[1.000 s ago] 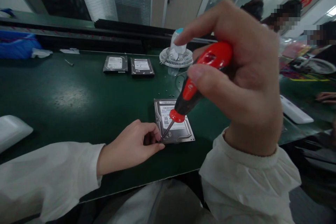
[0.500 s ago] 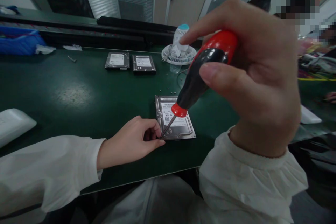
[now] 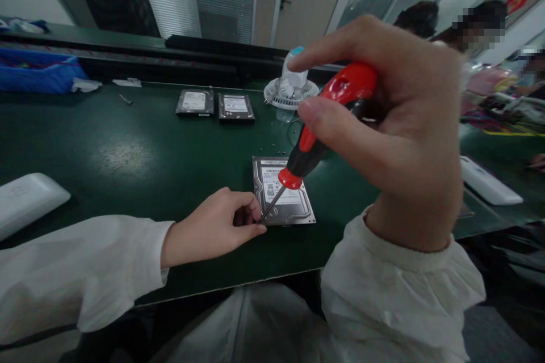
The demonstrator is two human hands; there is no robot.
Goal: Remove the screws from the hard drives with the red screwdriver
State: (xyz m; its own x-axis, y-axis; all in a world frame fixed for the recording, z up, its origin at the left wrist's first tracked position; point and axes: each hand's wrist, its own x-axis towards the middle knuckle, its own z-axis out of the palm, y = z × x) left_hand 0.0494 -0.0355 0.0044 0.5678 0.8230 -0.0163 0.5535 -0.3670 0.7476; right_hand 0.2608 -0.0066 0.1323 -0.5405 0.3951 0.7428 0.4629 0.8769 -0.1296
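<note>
Silver, white-labelled hard drive (image 3: 293,214), left hand (image 3: 217,226) pinching its corner, right hand (image 3: 409,130) gripping screwdriver (image 3: 303,156)

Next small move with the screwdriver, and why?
Probably a small, steady twist with the right hand, while the left hand guides the tip. The screwdriver slants down to the near-left corner of the hard drive, where the left thumb and fingers close in around it. Whether the tip sits in a screw is hidden.
</note>
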